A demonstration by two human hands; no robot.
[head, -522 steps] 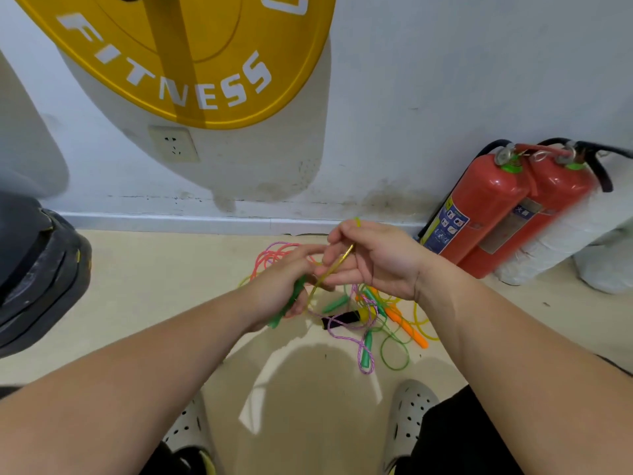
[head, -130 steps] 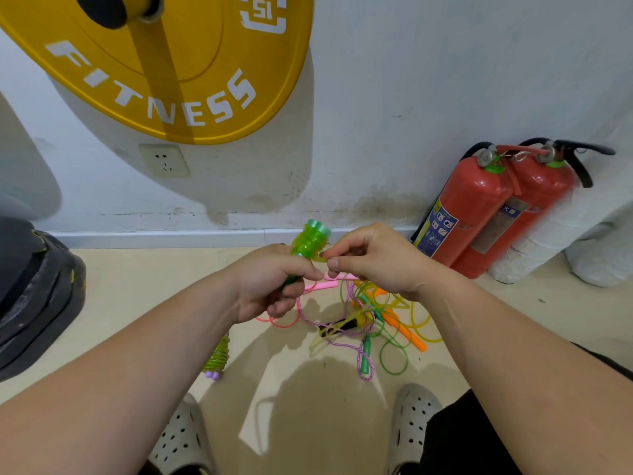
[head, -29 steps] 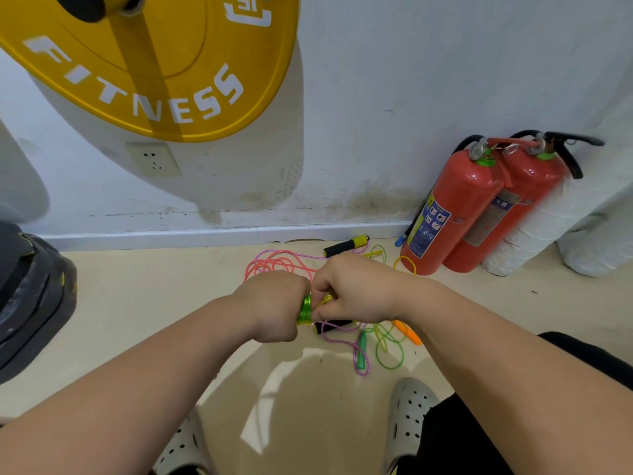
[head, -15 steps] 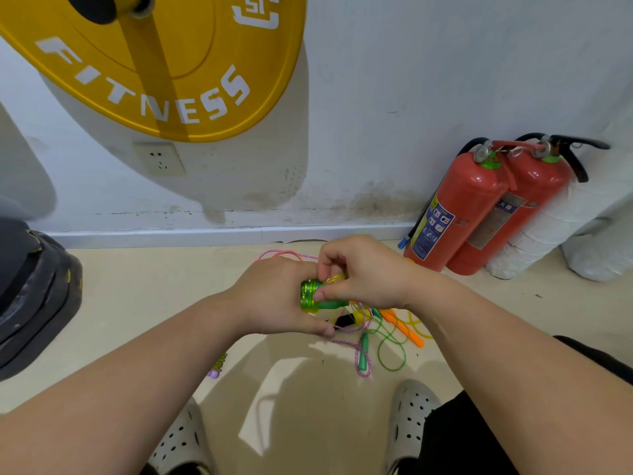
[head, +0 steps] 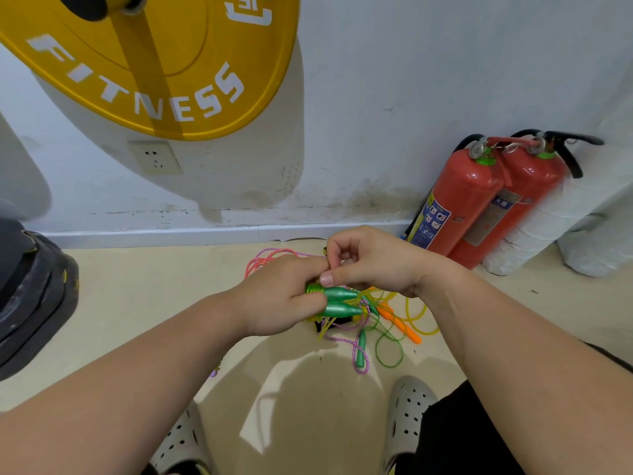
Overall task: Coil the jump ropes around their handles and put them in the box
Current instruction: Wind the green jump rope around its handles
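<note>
My left hand (head: 277,303) grips a pair of green jump-rope handles (head: 339,301) laid side by side, tips pointing right, with yellow-green cord wound round their hidden ends. My right hand (head: 373,265) sits just above them, thumb and fingers pinching the cord at the handles. Below on the floor lies a tangle of loose ropes (head: 380,323): pink cord, a purple-and-white braided rope, a green-handled rope (head: 360,351), an orange handle (head: 399,322) and yellow loops. No box is in view.
Two red fire extinguishers (head: 479,200) lean on the wall at right beside white sacks (head: 548,228). A yellow weight plate (head: 147,63) hangs at upper left; black plates (head: 30,289) stack at far left. My two grey clogs (head: 407,413) stand at the bottom.
The green handles turned from end-on to lying sideways in my left hand. My right hand shifted up and now pinches the cord above them.
</note>
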